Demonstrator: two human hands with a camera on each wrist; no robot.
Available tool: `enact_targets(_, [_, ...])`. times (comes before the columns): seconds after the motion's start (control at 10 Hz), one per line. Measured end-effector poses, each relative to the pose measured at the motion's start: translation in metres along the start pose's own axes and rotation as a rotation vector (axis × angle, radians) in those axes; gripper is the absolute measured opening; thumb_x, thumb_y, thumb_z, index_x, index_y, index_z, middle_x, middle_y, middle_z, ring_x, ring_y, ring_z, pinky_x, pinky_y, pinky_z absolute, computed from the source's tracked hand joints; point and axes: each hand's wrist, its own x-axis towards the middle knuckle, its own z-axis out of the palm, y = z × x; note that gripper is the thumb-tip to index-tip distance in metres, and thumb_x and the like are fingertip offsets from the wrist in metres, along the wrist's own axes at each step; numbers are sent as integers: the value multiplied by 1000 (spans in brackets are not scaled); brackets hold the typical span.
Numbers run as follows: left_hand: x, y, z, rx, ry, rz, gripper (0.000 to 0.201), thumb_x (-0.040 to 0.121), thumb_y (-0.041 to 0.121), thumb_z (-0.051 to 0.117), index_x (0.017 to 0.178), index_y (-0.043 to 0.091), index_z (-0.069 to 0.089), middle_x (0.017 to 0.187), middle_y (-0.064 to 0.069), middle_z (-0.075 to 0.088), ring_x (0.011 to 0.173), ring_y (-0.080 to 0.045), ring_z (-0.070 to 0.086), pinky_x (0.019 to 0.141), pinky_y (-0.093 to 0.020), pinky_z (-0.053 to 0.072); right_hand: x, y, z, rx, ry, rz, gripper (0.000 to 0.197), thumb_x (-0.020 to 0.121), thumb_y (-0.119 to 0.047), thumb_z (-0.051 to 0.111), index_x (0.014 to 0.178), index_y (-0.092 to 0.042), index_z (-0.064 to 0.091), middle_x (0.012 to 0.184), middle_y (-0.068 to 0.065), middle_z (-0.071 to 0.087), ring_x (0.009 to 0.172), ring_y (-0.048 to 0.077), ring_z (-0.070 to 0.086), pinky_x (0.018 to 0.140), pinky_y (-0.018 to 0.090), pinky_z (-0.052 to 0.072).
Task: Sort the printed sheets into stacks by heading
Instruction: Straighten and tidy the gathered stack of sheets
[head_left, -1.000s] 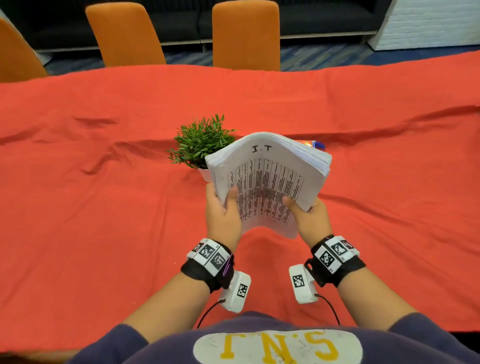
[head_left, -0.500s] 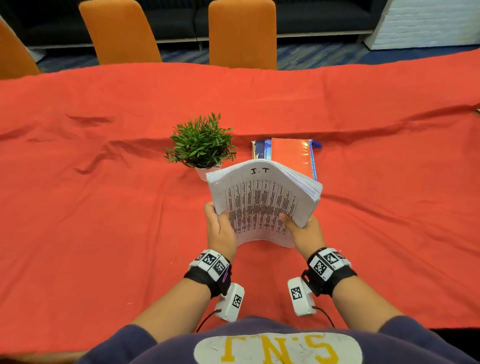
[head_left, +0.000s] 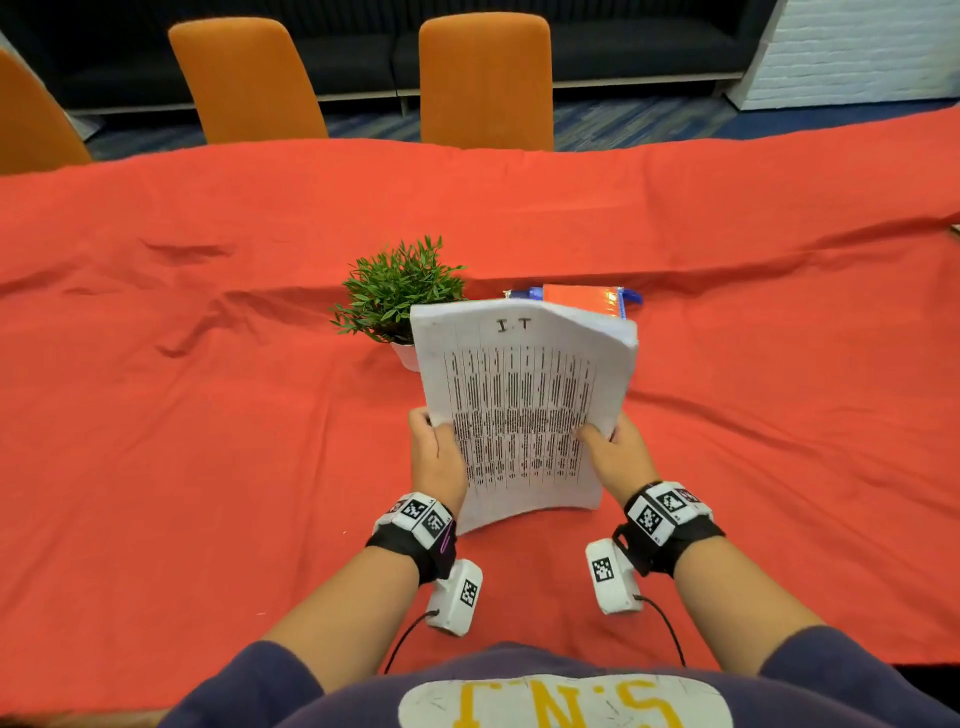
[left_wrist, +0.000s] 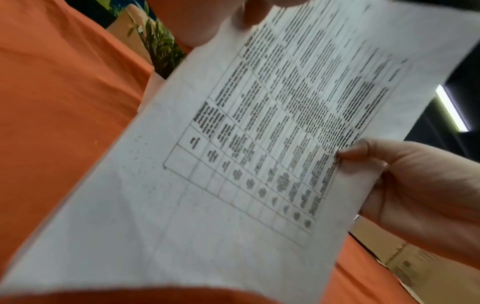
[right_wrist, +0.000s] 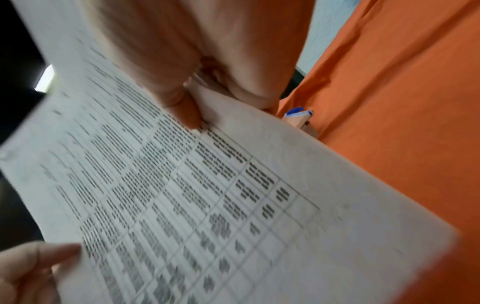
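A thick stack of printed sheets (head_left: 519, 405) stands almost upright above the red tablecloth, in front of my chest. Its top sheet bears a handwritten heading "I.T" and a printed table (left_wrist: 272, 133). My left hand (head_left: 436, 457) grips the stack's lower left edge, thumb on the front. My right hand (head_left: 613, 452) grips the lower right edge, thumb (right_wrist: 187, 111) pressed on the top sheet (right_wrist: 207, 195). The stack's upper right corner bends backward. The fingers behind the paper are hidden.
A small potted green plant (head_left: 400, 296) stands just behind the stack on the left. An orange folder with blue books (head_left: 582, 299) lies flat behind it. The red cloth (head_left: 208, 467) is wrinkled. Orange chairs (head_left: 485, 78) line the far edge.
The stack has tipped from a slanted hold to nearly upright and come closer to me. Both hands kept their grip and slid lower and nearer.
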Motion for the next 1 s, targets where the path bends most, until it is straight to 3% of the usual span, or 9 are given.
enact_targets(0.1, [14, 1, -4, 19, -41, -55, 7, 96, 10, 38, 100, 10, 43, 75, 2, 44, 65, -15, 39, 59, -32, 33, 11, -3, -10, 44, -69, 58, 27, 83, 1, 60, 98, -21, 61, 95, -3, 69, 88, 18, 66, 82, 35, 54])
enact_targets(0.2, [22, -9, -7, 25, -117, -265, 9, 94, 10, 42, 103, 11, 46, 85, -2, 49, 73, -17, 45, 62, -30, 36, 17, 18, -14, 63, -97, 215, 21, 79, -10, 69, 96, -20, 65, 99, 8, 73, 92, 30, 69, 86, 48, 55])
enact_targets(0.4, [23, -59, -8, 177, -210, -523, 9, 94, 7, 46, 95, 4, 55, 81, -6, 52, 67, -18, 45, 62, -28, 37, 12, 61, -2, 20, -79, 469, 9, 87, -9, 57, 90, -3, 63, 92, 23, 68, 78, 29, 63, 76, 46, 53])
enact_targets(0.5, [25, -75, -4, 202, -221, -563, 28, 93, 1, 46, 67, 13, 45, 74, -7, 44, 65, -17, 39, 63, -29, 32, 12, 72, 3, -59, -68, 504, 13, 89, -6, 56, 97, 1, 63, 88, 17, 67, 74, 27, 62, 64, 31, 50])
enact_targets(0.6, [27, -81, -2, 267, -220, -602, 28, 93, 0, 46, 68, 13, 44, 70, -4, 44, 59, -14, 39, 53, -25, 31, 14, 78, 7, -189, -77, 498, 6, 89, -6, 58, 92, -3, 62, 90, 15, 66, 75, 25, 60, 61, 26, 47])
enact_targets(0.7, [29, -91, -1, 323, -226, -626, 6, 92, 1, 46, 93, 7, 48, 84, -7, 51, 72, -18, 48, 59, -25, 39, 13, 80, 11, -275, -69, 491, 7, 88, -4, 59, 83, -8, 61, 87, 11, 64, 79, 24, 60, 62, 26, 49])
enact_targets(0.8, [29, -102, 1, 347, -196, -604, 8, 90, 1, 48, 96, 6, 50, 92, -10, 56, 82, -23, 52, 67, -26, 41, 13, 86, 13, -357, -71, 530, 5, 87, -11, 63, 83, -12, 61, 86, 8, 67, 75, 23, 62, 74, 35, 55])
enact_targets(0.9, [33, -112, 4, 383, -205, -572, 10, 87, 3, 47, 94, 1, 55, 86, -9, 57, 72, -23, 52, 57, -25, 37, 15, 92, 16, -516, -77, 500, 9, 86, -16, 64, 92, -10, 61, 94, 11, 69, 79, 24, 61, 76, 34, 53])
enact_targets(1.0, [41, -128, 0, 464, -221, -535, 14, 83, 7, 48, 88, -2, 57, 77, -16, 56, 62, -24, 51, 58, -28, 39, 17, 93, 16, -537, -41, 474, 36, 85, -16, 64, 116, 2, 58, 113, 18, 65, 98, 30, 63, 82, 34, 50])
